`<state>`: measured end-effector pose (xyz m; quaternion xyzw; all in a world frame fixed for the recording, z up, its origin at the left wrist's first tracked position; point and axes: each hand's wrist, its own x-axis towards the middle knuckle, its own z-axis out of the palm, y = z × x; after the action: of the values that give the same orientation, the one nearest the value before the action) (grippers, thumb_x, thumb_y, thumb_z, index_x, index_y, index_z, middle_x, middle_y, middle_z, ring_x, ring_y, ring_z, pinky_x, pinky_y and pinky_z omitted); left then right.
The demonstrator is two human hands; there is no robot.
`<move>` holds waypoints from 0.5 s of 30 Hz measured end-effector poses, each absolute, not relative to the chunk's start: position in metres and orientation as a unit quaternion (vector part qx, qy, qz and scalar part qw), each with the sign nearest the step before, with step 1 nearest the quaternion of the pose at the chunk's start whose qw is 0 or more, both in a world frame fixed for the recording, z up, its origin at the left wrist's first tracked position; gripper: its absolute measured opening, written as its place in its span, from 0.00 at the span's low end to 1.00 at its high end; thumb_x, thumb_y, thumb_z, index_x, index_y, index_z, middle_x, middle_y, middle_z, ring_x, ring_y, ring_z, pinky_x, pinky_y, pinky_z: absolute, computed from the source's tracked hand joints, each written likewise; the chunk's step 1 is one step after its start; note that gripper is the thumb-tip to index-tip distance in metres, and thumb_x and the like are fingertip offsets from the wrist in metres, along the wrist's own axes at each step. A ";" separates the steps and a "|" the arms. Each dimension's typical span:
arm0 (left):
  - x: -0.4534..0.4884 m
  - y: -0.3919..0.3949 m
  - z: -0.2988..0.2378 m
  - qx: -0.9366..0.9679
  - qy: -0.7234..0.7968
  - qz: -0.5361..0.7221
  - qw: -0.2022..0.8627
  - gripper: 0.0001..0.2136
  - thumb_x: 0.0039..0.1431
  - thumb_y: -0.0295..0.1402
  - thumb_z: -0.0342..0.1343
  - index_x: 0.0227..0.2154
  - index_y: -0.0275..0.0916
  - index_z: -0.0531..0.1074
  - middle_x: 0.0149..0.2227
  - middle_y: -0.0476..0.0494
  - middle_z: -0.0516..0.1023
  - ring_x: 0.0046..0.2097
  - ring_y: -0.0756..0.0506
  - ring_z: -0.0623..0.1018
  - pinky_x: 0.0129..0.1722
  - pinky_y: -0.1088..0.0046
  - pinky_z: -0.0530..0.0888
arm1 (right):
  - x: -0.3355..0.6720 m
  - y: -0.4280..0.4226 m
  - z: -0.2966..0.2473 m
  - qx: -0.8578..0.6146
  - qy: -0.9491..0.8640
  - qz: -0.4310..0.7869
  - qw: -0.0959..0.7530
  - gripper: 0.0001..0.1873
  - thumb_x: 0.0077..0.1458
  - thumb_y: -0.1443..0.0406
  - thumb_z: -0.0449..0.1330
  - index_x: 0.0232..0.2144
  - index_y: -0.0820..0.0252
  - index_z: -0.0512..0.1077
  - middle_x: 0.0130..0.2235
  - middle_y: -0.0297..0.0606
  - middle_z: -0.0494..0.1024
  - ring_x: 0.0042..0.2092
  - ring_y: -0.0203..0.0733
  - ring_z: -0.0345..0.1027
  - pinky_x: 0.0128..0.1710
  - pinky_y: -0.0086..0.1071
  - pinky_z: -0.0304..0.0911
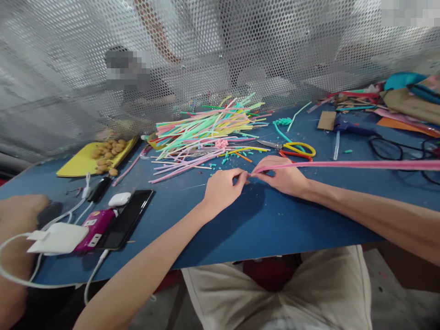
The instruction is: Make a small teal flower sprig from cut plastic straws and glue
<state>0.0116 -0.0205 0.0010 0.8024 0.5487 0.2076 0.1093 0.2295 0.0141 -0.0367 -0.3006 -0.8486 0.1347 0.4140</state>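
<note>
A long pink straw [343, 165] lies across the blue table [240, 220], running off to the right. My left hand [223, 188] pinches its near end with thumb and fingertips. My right hand [283, 176] is closed round the same straw just to the right of that end, knuckles up. Both hands rest on the table, almost touching each other.
A heap of coloured straws [209, 130] and cut bits lies behind the hands, with yellow-handled scissors [295, 149] to their right. At left are a black phone [127, 219], chargers, an earbud case and a yellow tray of nuts [103, 156]. Craft scraps and cables sit at right; perforated metal screen behind.
</note>
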 end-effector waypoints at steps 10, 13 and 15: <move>0.011 -0.018 -0.004 0.818 0.521 0.218 0.109 0.13 0.71 0.37 0.51 0.37 0.46 0.82 0.37 0.49 0.86 0.38 0.45 0.83 0.37 0.71 0.71 | 0.228 0.015 -0.039 -0.303 -0.845 0.135 0.420 0.07 0.63 0.62 0.63 0.35 0.56 0.79 0.36 0.38 0.84 0.40 0.45 0.77 0.46 0.42 0.72; 0.011 -0.018 -0.002 0.819 0.513 0.225 0.122 0.14 0.70 0.37 0.51 0.37 0.42 0.82 0.36 0.47 0.86 0.35 0.46 0.82 0.35 0.71 0.71 | 0.227 0.014 -0.040 -0.312 -0.840 0.128 0.424 0.06 0.63 0.62 0.63 0.34 0.56 0.79 0.35 0.39 0.83 0.39 0.45 0.76 0.44 0.42 0.72; 0.011 -0.017 -0.001 0.816 0.517 0.228 0.123 0.14 0.70 0.38 0.52 0.35 0.42 0.82 0.34 0.47 0.86 0.33 0.47 0.82 0.34 0.71 0.70 | 0.227 0.014 -0.039 -0.309 -0.839 0.123 0.430 0.06 0.62 0.63 0.64 0.34 0.57 0.78 0.35 0.39 0.83 0.38 0.45 0.76 0.43 0.41 0.71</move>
<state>0.0110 -0.0174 -0.0011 0.8156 0.5175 0.2279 0.1230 0.2271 0.0138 -0.0395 -0.3094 -0.8393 0.1231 0.4298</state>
